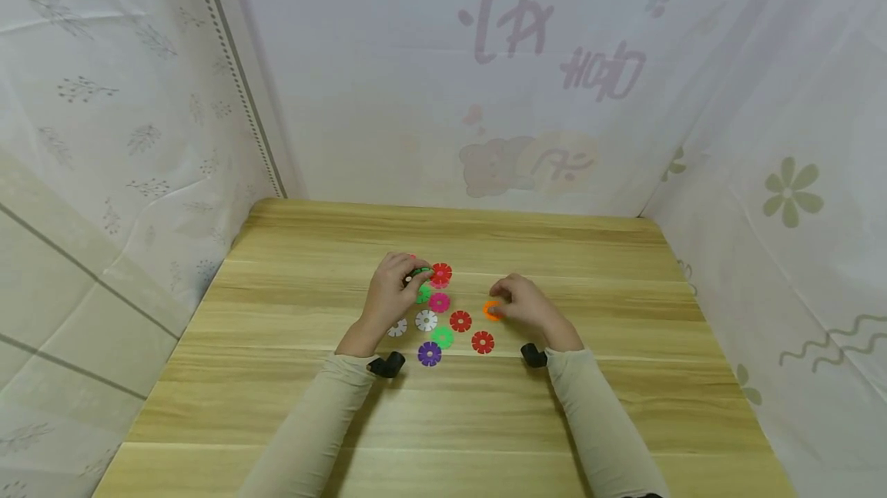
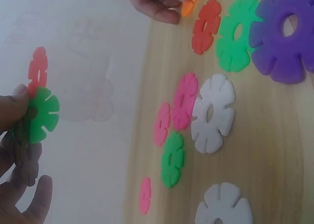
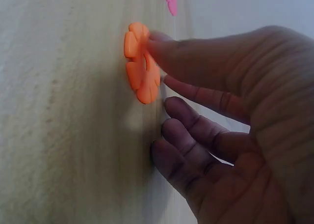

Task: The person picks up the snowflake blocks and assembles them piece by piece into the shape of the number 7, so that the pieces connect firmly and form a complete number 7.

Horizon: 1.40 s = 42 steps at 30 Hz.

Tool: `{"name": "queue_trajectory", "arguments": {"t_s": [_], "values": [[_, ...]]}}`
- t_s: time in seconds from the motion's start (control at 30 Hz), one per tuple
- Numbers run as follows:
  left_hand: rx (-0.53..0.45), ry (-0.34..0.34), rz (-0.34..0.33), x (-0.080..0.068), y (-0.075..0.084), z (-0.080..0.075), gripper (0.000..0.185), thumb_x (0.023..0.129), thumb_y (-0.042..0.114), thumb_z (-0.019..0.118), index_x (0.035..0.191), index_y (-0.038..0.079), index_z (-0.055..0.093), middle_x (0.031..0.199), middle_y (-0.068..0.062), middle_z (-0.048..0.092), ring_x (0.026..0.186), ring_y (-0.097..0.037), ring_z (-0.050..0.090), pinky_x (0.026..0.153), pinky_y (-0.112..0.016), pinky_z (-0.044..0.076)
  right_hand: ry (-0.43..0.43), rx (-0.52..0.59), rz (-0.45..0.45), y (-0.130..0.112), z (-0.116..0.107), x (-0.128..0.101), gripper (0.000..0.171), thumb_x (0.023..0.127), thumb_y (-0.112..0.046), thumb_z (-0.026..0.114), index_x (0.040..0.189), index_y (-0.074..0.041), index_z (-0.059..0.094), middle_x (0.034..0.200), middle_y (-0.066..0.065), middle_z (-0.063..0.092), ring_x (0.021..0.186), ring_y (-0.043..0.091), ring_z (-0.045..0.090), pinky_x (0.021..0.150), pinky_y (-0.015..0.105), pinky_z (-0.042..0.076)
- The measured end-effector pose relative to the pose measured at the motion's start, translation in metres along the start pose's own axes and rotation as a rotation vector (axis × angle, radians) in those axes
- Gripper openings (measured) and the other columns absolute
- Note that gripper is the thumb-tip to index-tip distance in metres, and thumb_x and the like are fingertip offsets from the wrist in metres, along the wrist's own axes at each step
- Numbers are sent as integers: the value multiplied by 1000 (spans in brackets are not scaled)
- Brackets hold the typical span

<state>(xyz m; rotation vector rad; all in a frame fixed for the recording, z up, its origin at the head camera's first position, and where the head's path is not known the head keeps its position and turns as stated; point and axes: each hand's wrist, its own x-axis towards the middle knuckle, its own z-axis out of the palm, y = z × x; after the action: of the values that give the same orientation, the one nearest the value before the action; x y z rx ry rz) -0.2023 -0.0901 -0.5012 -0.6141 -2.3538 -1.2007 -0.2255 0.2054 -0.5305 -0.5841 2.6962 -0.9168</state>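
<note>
My left hand [image 1: 414, 277] is raised a little above the wooden table [image 1: 312, 406] and pinches a green slotted disc [image 2: 42, 115] that is slotted into a red disc [image 2: 38, 70]. The red disc [image 1: 441, 274] sticks out to the right of the fingers. My right hand [image 1: 502, 305] pinches an orange disc [image 1: 492, 310] between thumb and fingertips. In the right wrist view the orange disc [image 3: 141, 69] is tipped up on its edge just at the table surface. Between the hands lie several loose discs.
Loose discs on the table: purple [image 1: 430, 353], two red [image 1: 460, 321] [image 1: 482, 342], two green [image 1: 442, 337] [image 1: 423, 295], two white [image 1: 426, 320] [image 1: 397, 327], pink [image 1: 440, 302]. Patterned cloth walls [image 1: 138, 136] close in the table on three sides.
</note>
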Motion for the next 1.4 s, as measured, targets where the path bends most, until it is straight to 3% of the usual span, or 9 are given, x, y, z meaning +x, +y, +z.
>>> {"name": "queue_trajectory", "arguments": {"t_s": [0.23, 0.47, 0.73, 0.87, 1.13, 1.4], "values": [[12, -1, 19, -1, 0, 1, 5, 92, 13, 75, 96, 12, 77, 89, 3, 69, 90, -18, 54, 71, -33, 46, -33, -61, -19, -2, 4, -1, 23, 88, -17, 80, 100, -6, 65, 96, 8, 56, 87, 21, 51, 80, 37, 47], [23, 0, 26, -4, -1, 2, 5, 93, 15, 74, 97, 14, 77, 90, 7, 68, 93, -16, 54, 70, -30, 48, -71, -111, -21, -3, 3, -2, 20, 93, -18, 75, 101, -5, 61, 95, 6, 55, 89, 21, 47, 82, 37, 43], [21, -7, 17, -6, -2, 3, 5, 94, 15, 74, 97, 15, 77, 89, 8, 67, 93, -15, 54, 66, -27, 50, -89, -118, -4, -3, 2, -7, 38, 85, -28, 84, 105, -7, 61, 96, 3, 53, 91, 21, 45, 83, 36, 42], [18, -12, 12, -6, -3, 4, 5, 93, 14, 74, 97, 14, 77, 89, 7, 67, 93, -14, 54, 67, -27, 50, -88, -114, -17, -3, 4, -6, 36, 85, -25, 84, 103, -6, 59, 93, 4, 53, 88, 20, 45, 80, 35, 41], [9, -13, 21, -5, -2, 3, 5, 93, 14, 74, 97, 13, 77, 89, 7, 67, 90, -14, 53, 66, -28, 48, -67, -1, -15, -2, -1, -6, 34, 87, -17, 81, 104, -7, 54, 86, 4, 56, 76, 16, 50, 70, 32, 45], [13, -14, 41, -2, -1, 2, 5, 93, 14, 74, 97, 14, 77, 90, 7, 68, 87, -18, 54, 65, -28, 47, -43, 167, -58, 3, -2, -1, 5, 98, -18, 68, 99, -14, 66, 78, 2, 69, 67, 14, 63, 65, 28, 52]]}}
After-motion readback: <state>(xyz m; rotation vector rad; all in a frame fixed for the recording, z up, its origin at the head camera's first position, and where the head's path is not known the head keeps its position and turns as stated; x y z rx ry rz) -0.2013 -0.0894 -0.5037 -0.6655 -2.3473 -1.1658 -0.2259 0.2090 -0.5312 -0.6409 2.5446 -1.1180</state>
